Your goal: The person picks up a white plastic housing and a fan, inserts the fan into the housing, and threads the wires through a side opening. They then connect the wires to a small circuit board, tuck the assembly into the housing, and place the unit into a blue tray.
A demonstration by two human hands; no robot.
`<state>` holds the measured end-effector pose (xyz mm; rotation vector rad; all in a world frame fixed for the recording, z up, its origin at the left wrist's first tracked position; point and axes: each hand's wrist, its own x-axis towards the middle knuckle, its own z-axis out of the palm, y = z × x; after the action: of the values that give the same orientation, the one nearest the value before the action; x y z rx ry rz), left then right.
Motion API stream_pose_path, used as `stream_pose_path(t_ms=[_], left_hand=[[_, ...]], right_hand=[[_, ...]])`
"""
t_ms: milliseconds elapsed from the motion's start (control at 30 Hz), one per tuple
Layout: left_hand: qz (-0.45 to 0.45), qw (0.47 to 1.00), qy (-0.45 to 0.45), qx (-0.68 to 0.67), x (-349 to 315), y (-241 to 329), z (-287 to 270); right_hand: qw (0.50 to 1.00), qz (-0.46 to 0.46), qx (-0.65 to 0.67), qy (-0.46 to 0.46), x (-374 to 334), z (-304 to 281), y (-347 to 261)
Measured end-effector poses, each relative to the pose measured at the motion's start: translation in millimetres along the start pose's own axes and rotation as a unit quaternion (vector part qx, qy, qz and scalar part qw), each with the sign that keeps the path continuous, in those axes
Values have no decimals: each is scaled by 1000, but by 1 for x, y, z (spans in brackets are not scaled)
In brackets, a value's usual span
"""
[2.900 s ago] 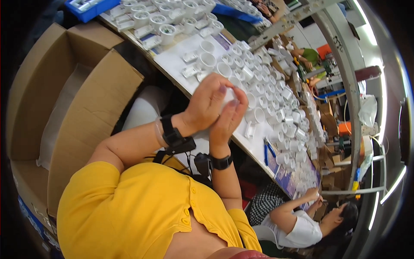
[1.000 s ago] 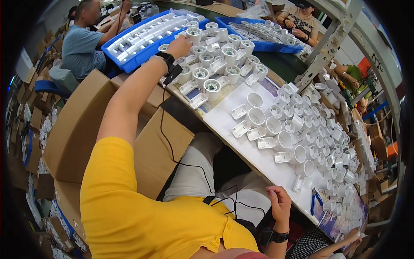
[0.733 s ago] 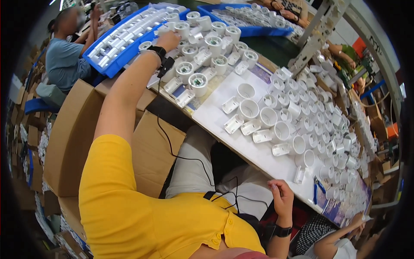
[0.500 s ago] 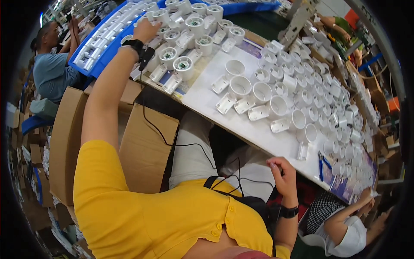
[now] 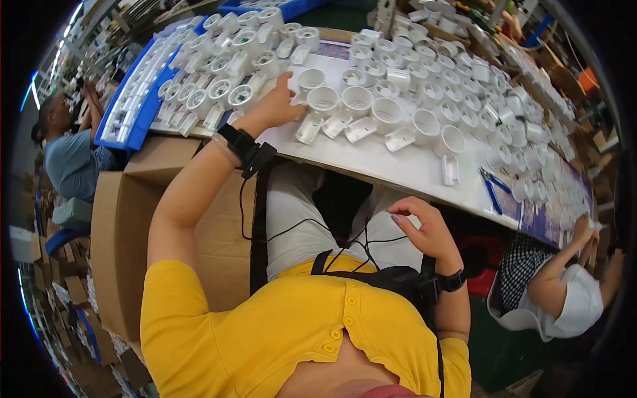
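Blue-handled pliers (image 5: 493, 196) are laid open on the table (image 5: 418, 166) | cardboard box (image 5: 109, 252) is set by the table's near edge | white-shirted co-worker (image 5: 570, 302) is seated at right | blue-shirted co-worker (image 5: 66, 166) is seen at left

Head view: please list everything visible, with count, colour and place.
Table: one, white top, upper middle
Open cups: many, white, middle and right of table
Cups with circuit boards: several, white, table's left end
Rectangular parts: several, white, beside nearest open cups
Left tray: one, blue, at table's left end
Far tray: one, blue, top edge
Pliers: one pair, blue handles, table's right part
Carton: one, brown, left, below table
Co-workers: at least two, blue-clad left, white-clad right
Wristbands: two, black, one per arm
Shirt: one, yellow, lower middle
Left hand: one, near front cups, contact unclear
Right hand: one, below table edge, right of centre
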<state>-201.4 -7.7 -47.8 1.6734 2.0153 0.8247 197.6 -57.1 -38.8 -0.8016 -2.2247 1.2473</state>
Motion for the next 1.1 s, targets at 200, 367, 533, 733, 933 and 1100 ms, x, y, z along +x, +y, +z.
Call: stream_pose_path(t_ms=[200,367,533,733,933,1100], left_hand=[[-108,994,-10,-1,22,-15,8],[-117,984,-10,-136,17,-5,-5],[-92,936,65,-333,-19,11,-32],[17,737,-56,-673,-71,67,-30],[108,663,-144,-727,-108,91,38],[41,735,-142,-662,-135,85,65]], right_hand=[[1000,-16,-4,8,-27,-13,8],[999,1,13,40,-40,-28,12],[997,9,-2,71,-50,-45,24],[994,-4,30,104,-48,-60,40],[983,-5,-53,176,-43,-89,42],[898,41,-251,358,-20,-158,93]])
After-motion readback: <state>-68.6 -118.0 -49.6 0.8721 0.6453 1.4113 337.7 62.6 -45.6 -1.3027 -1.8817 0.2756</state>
